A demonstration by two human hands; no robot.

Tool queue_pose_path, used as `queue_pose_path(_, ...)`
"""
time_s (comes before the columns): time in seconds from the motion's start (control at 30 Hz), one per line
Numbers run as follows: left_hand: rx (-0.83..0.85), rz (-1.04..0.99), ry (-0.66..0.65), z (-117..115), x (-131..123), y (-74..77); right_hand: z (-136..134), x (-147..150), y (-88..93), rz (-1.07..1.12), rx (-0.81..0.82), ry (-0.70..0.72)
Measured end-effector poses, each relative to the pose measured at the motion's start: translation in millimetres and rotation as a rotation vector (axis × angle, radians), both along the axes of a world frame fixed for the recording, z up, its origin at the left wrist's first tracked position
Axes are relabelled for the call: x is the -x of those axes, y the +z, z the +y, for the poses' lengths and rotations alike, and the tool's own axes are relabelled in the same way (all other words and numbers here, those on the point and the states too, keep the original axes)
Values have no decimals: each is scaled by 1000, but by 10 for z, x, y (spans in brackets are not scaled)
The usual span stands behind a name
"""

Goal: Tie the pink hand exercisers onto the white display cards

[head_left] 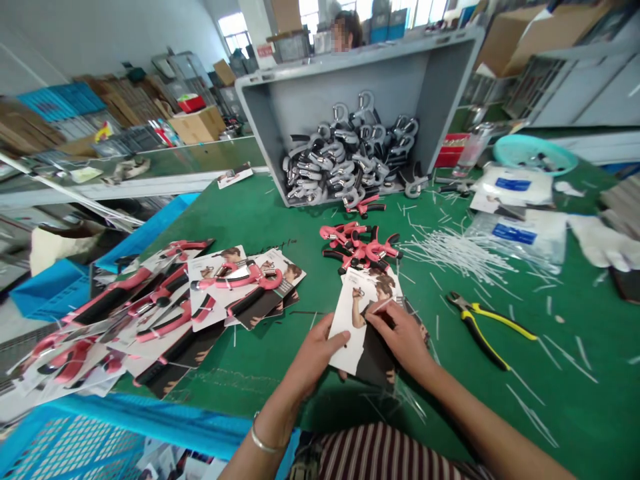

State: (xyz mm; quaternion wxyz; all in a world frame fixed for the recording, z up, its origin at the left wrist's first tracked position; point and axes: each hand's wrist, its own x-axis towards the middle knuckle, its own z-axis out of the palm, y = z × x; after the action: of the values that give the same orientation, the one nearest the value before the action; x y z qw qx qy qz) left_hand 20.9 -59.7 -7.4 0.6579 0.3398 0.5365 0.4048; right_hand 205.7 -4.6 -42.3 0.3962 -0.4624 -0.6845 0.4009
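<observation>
My left hand (324,348) is closed on the left edge of a printed card (349,313), thumb on its face. Over the card's right side, my right hand (400,331) pinches a thin white cable tie (381,306) between thumb and fingers. Just beyond the card lies a small heap of pink and black spring-handled tools (367,248). To the right are many loose white cable ties (463,252) and cutting pliers (487,327) with yellow and black handles. At left, several cards carry pink and black tools (165,303) fixed on them.
A grey crate (260,133) tipped on its side holds many grey and black tools (350,157). At back right are a turquoise bowl (505,150) and plastic bags (537,233). A blue basket (95,427) stands below the front left table edge. A person (349,33) is behind the crate.
</observation>
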Motion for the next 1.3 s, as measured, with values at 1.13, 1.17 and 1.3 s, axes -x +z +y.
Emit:
queue_pose_path(1.13, -597, 661, -343, 53, -64, 81, 285, -199, -209, 149, 157, 56)
queue_pose_path(1.17, -619, 670, -319, 87, -88, 11, 280, -196, -202, 153, 162, 50)
queue_pose_path(1.3, -623, 634, -319, 201, -177, -256, 232, -186, -134, 146, 148, 90)
